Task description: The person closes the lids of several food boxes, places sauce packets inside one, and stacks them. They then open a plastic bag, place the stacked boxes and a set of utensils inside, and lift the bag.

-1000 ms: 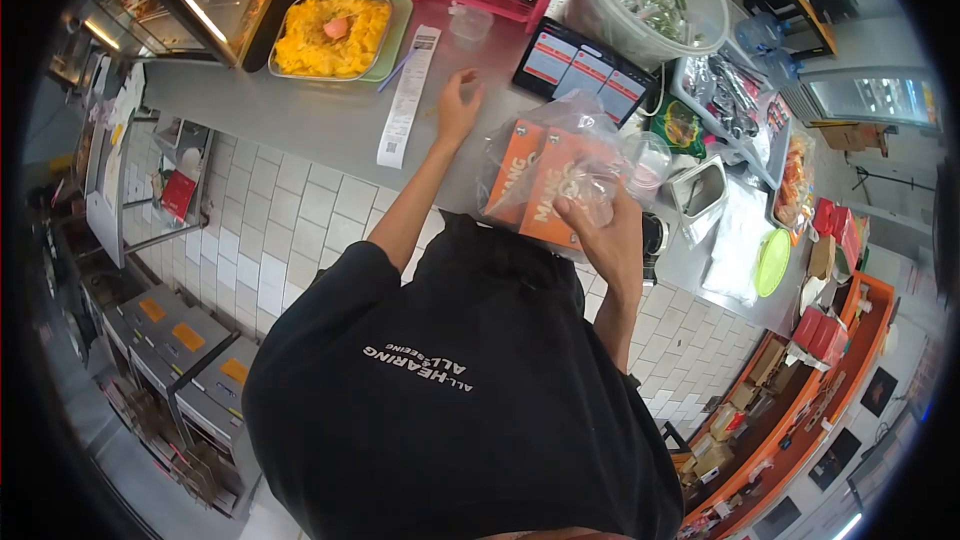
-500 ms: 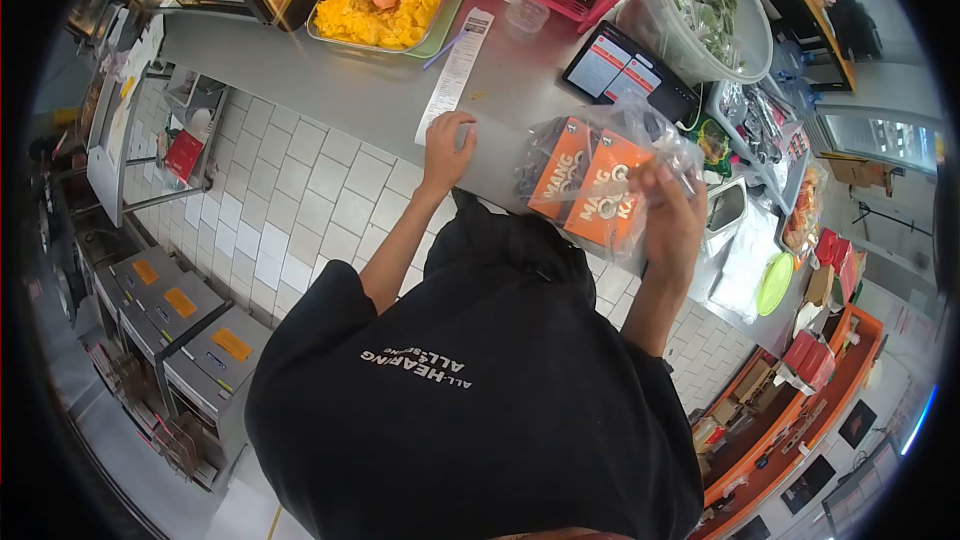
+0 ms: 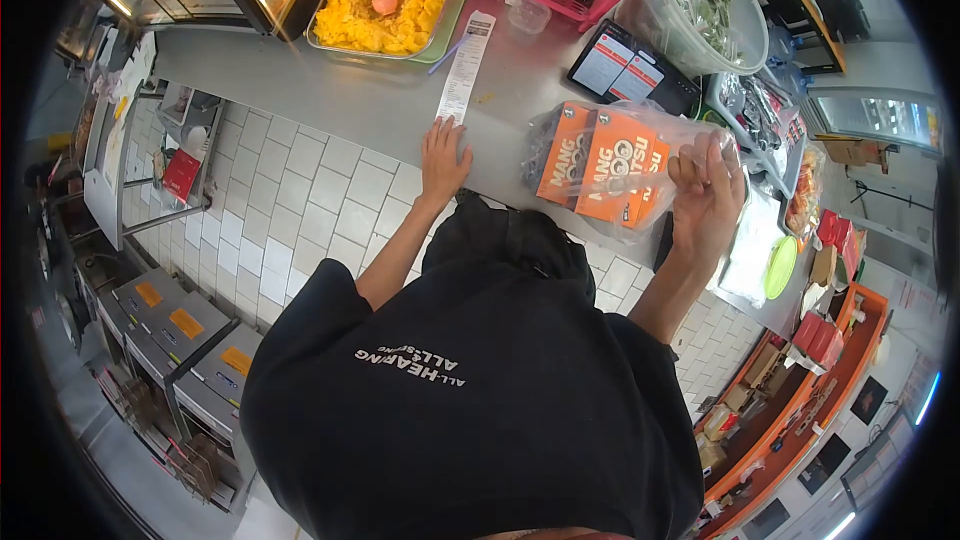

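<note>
Orange boxes with white lettering sit inside a clear plastic bag at the counter's front edge. My right hand grips the bag's upper part on the right, fingers curled into the plastic. A long printed receipt lies flat on the counter. At its near end rests my left hand, fingers outstretched over the paper's edge and not wrapped around anything.
A tray of yellow food stands at the back left of the steel counter. Behind the bag are a tablet, a pink basket and a clear tub of leafy greens. A green lid lies at right.
My right hand has moved right, drawing the bag's plastic sideways and uncovering more of the boxes' lettering. My left hand's fingers have straightened at the receipt's near end.
</note>
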A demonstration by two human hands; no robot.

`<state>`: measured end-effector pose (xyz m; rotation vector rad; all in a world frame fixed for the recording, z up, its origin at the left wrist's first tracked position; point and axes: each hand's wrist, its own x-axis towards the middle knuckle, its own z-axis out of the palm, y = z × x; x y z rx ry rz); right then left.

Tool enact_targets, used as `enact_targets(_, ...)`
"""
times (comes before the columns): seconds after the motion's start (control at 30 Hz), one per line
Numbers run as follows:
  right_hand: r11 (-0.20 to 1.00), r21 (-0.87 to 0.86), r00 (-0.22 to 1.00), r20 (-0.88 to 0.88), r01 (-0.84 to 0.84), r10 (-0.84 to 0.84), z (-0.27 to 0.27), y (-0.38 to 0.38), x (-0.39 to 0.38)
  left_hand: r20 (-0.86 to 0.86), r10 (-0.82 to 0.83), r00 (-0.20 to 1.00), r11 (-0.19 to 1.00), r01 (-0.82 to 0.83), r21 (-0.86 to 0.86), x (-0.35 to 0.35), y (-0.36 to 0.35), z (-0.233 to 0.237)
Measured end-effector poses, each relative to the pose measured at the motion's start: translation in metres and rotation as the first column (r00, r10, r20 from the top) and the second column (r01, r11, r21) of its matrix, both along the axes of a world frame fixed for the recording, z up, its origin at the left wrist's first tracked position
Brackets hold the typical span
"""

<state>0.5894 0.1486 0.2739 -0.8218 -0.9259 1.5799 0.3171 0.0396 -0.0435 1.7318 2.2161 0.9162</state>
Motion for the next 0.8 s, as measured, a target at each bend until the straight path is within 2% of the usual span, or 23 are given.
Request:
enact_targets(0.17,0.999,0.016,0.994,-0.102,-0.03,0.032,0.0,0.014,-0.038,-0.046,-0.041,0.998,0.999,0.042,0.017,-0.004,-0.001,0.0)
enact_targets(0.23,0.999,0.004,0.991,-0.128,-0.045,0.046,0.0,0.018,-0.053,0.045,-0.063,0.997,0.998,0.062,0.021,-0.007,-0.002,0.002)
enact_targets(0.47,0.999,0.04,0.974,-0.221,-0.032,0.04,-0.008,0.038,-0.111,0.019,-0.125,0.992,0.991,0.124,0.051,-0.011,0.002,0.008)
enact_targets(0.53,0.992,0.114,0.991,-0.113,-0.061,0.074,-0.02,0.049,-0.126,0.025,-0.116,0.993,0.992,0.115,0.052,-0.011,0.004,0.006)
enact_targets(0.57,0.991,0.126,0.999,0.033,-0.035,0.031,-0.026,0.053,-0.134,0.03,-0.164,0.986,0.985,0.162,0.053,-0.01,0.003,0.006)
enact_targets(0.6,0.99,0.139,0.983,0.182,-0.01,-0.016,-0.03,0.056,-0.142,0.045,-0.139,0.989,0.989,0.137,0.047,-0.01,0.002,0.006)
enact_targets(0.67,0.98,0.168,0.99,0.116,-0.103,0.084,-0.035,0.057,-0.153,0.069,-0.142,0.987,0.989,0.14,0.042,-0.01,0.003,0.001)
enact_targets(0.7,0.984,0.162,0.991,0.121,-0.074,0.055,-0.03,0.054,-0.145,0.095,-0.123,0.988,0.992,0.12,0.036,-0.013,0.0,-0.003)
enact_targets(0.73,0.963,0.222,0.934,0.35,-0.156,0.071,-0.02,0.049,-0.139,0.117,-0.095,0.989,0.995,0.092,0.031,-0.012,0.0,-0.002)
enact_targets(0.77,0.933,0.254,0.825,0.56,-0.254,0.073,-0.013,0.041,-0.134,0.092,-0.118,0.989,0.986,0.106,0.129,-0.01,0.0,0.0)
enact_targets(0.8,0.938,0.249,0.827,0.558,-0.24,0.064,-0.016,0.029,-0.125,0.091,-0.132,0.987,0.985,0.12,0.123,-0.007,-0.004,0.004)
